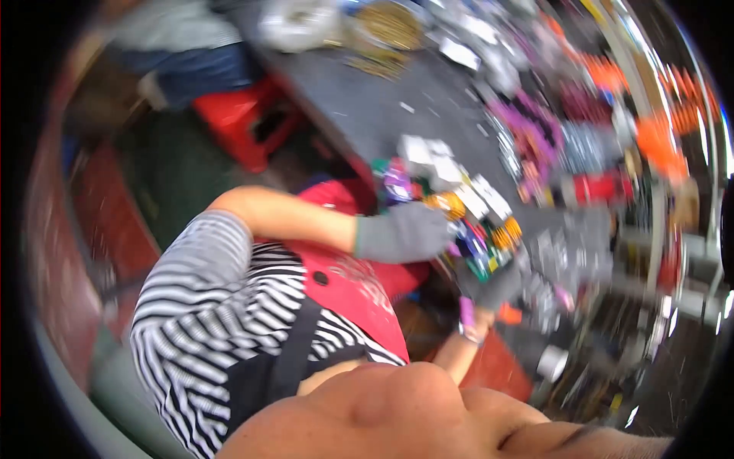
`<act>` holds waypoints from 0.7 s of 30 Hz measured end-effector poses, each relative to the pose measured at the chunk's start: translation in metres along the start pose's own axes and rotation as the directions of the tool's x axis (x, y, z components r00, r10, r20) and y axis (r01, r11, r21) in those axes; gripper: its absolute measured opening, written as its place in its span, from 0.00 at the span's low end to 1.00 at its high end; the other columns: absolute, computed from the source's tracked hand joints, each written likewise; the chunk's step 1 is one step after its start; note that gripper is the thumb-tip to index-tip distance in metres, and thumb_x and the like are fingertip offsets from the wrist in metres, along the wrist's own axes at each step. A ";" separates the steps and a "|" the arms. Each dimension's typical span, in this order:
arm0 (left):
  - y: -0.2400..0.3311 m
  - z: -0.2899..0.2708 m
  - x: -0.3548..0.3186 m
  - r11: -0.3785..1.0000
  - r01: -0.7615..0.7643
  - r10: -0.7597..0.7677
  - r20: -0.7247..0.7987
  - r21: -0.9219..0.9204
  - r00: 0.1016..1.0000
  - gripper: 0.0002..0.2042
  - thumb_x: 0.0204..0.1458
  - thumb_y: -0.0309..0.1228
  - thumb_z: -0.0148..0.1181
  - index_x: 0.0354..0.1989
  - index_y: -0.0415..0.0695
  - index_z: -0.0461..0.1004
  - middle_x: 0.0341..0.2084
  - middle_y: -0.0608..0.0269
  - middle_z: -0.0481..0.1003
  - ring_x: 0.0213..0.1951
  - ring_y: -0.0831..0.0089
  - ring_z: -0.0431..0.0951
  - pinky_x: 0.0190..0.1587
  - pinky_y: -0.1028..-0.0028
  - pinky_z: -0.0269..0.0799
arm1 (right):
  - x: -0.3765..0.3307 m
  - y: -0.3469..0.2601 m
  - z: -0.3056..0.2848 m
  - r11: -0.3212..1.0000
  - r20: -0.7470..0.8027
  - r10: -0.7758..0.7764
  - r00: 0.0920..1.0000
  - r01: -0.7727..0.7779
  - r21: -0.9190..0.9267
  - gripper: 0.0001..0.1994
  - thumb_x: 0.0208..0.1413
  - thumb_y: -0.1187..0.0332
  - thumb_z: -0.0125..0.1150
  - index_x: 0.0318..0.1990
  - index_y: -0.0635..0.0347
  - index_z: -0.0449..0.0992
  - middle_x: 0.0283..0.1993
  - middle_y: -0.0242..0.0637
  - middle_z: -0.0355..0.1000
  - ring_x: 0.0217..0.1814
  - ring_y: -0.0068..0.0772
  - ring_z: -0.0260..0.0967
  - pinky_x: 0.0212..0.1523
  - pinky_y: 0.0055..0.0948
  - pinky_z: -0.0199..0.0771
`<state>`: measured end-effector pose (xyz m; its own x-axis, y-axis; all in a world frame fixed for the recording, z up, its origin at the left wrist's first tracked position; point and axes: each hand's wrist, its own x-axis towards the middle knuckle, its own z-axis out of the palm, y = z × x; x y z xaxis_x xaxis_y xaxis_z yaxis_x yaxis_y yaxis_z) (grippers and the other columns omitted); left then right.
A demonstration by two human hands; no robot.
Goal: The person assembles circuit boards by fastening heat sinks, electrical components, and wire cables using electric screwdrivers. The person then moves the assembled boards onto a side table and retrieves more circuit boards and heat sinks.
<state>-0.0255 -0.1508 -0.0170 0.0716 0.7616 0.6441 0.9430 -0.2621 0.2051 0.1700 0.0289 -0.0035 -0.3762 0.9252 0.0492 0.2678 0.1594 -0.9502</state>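
Observation:
Motion blurs the picture, and it is tilted. My left hand (405,233), in a grey glove, bends closed at the table edge against a cluster of small colourful pieces. Within that cluster I make out an orange ribbed piece (447,204), a purple piece (397,183) and a blue-and-green piece (475,249). Facing it, my right hand (493,283), gloved in grey too, curls round the cluster's other side, close to a second orange piece (505,233). Exactly what the fingers hold is too smeared to name. White small boxes (432,161) lie just beyond the hands.
The dark table (367,107) carries a bowl of yellowish sticks (388,29), a clear plastic bag (300,23) and purple bundles (535,130). Clear plastic packs (569,252) lie right of my hands. A red stool (248,122) stands at left beside a seated person (183,61).

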 end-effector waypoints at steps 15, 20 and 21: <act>-0.076 -0.283 -0.056 0.841 0.516 -0.532 -0.070 -0.164 0.844 0.23 0.35 0.29 0.69 0.44 0.35 0.76 0.43 0.51 0.77 0.48 0.60 0.77 0.50 0.64 0.72 | 0.041 -0.067 -0.018 0.277 0.167 -0.617 0.769 0.411 -0.868 0.28 0.58 0.46 0.60 0.26 0.70 0.75 0.26 0.54 0.71 0.29 0.49 0.68 0.33 0.43 0.67; -0.008 -0.438 -0.230 0.467 0.872 -0.729 -0.495 0.147 0.474 0.25 0.39 0.30 0.71 0.49 0.40 0.76 0.47 0.54 0.78 0.51 0.62 0.78 0.55 0.67 0.72 | 0.051 -0.036 -0.002 0.170 0.064 -0.948 0.311 0.666 -0.726 0.33 0.59 0.43 0.58 0.21 0.73 0.74 0.21 0.58 0.69 0.23 0.57 0.65 0.27 0.51 0.63; 0.009 -0.474 -0.256 0.387 0.855 -0.673 -0.528 0.346 0.519 0.21 0.52 0.39 0.62 0.52 0.40 0.75 0.52 0.51 0.76 0.53 0.56 0.77 0.57 0.62 0.71 | 0.058 -0.037 -0.014 0.187 0.050 -0.948 0.314 0.678 -0.711 0.33 0.59 0.43 0.58 0.21 0.73 0.74 0.21 0.58 0.69 0.23 0.57 0.65 0.27 0.51 0.63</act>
<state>-0.1894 -0.6296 0.1695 -0.7687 0.2582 0.5852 0.5387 0.7547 0.3746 0.1502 0.0815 0.0391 -0.4162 0.1222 0.9010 0.4257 0.9018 0.0743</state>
